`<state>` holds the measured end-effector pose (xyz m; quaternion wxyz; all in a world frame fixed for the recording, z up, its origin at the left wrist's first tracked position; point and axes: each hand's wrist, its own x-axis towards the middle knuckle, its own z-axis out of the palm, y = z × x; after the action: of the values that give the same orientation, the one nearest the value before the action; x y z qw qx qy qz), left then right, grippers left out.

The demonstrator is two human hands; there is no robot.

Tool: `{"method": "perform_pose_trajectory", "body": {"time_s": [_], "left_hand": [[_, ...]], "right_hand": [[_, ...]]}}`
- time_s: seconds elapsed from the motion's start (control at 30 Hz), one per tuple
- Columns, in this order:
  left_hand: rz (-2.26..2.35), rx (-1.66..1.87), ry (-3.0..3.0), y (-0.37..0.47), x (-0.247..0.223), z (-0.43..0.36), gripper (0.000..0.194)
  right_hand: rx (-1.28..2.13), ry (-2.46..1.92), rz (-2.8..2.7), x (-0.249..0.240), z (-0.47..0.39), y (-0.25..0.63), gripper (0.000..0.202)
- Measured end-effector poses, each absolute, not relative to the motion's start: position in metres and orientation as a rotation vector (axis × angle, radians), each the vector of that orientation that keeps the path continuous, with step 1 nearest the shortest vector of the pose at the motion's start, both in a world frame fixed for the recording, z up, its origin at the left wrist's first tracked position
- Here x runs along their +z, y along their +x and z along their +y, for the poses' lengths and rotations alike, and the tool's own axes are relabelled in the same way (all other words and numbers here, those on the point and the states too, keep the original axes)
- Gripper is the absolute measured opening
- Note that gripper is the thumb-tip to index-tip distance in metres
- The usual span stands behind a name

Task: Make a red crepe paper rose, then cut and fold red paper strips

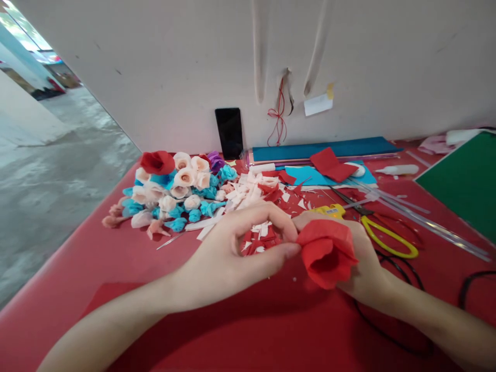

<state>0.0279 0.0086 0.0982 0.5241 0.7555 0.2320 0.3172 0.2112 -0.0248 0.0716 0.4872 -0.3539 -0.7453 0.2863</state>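
A red crepe paper flower (327, 253) with cupped petals is held up over the table, its mouth facing me. My left hand (240, 248) pinches the flower's left petal edge between thumb and forefinger. Behind the bloom, my right hand (362, 258) supports it from the right; its fingers are mostly hidden by the petals, and so is any stem. Beyond my hands lies a heap of white and red paper scraps (248, 191). To the left rests a pile of finished paper flowers (186, 178) in white, blue, peach, purple and red.
Yellow-handled scissors (383, 237) lie right of my hands, near a yellow glue gun (329, 211) and clear glue sticks (430, 225). A black phone (229, 133) leans on the wall. Blue paper (321, 150), a white bottle (399, 169) and a green board (465, 181) stand farther back. A black cable (395, 330) curves at right.
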Motion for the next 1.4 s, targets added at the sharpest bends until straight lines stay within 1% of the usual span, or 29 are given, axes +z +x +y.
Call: {"method": "perform_pose_trajectory", "body": {"time_s": [0.17,0.33,0.5,0.6,0.8,0.87,0.93,1.07,1.2,1.3,1.4], "left_hand": [[0.568,0.793,1.717,0.029,0.098,0.010,0.008],[0.556,0.797,1.516,0.032,0.095,0.014,0.006],[0.527,0.795,1.448,0.032,0.093,0.014,0.023],[0.574,0.797,1.458,0.032,0.094,0.013,0.025],[0.582,0.811,1.423,0.033,0.095,0.012,0.024],[0.601,0.828,1.418,0.033,0.095,0.012,0.025],[0.619,0.830,1.414,0.033,0.094,0.012,0.026],[0.605,0.824,1.400,0.034,0.094,0.012,0.024],[0.594,0.847,1.416,0.034,0.094,0.012,0.025],[0.587,0.846,1.409,0.034,0.093,0.012,0.024],[0.553,0.845,1.358,0.035,0.092,0.012,0.025]], "right_hand": [[0.734,-0.938,-1.806,0.070,-0.026,0.213,0.005],[1.035,-1.088,-1.710,0.071,-0.027,0.210,0.006],[1.301,-1.010,-1.509,0.077,-0.027,0.203,0.003],[1.302,-1.055,-1.506,0.077,-0.027,0.202,0.003],[0.969,-1.264,-1.680,0.070,-0.027,0.207,0.009],[0.916,-1.282,-1.694,0.070,-0.027,0.208,0.010],[0.958,-1.261,-1.661,0.072,-0.027,0.206,0.009],[1.185,-1.189,-1.512,0.079,-0.026,0.203,0.006],[1.440,-1.165,-1.386,0.081,-0.026,0.203,0.012],[1.507,-1.150,-1.352,0.079,-0.026,0.205,0.013],[1.492,-1.148,-1.355,0.079,-0.026,0.205,0.011]]}}
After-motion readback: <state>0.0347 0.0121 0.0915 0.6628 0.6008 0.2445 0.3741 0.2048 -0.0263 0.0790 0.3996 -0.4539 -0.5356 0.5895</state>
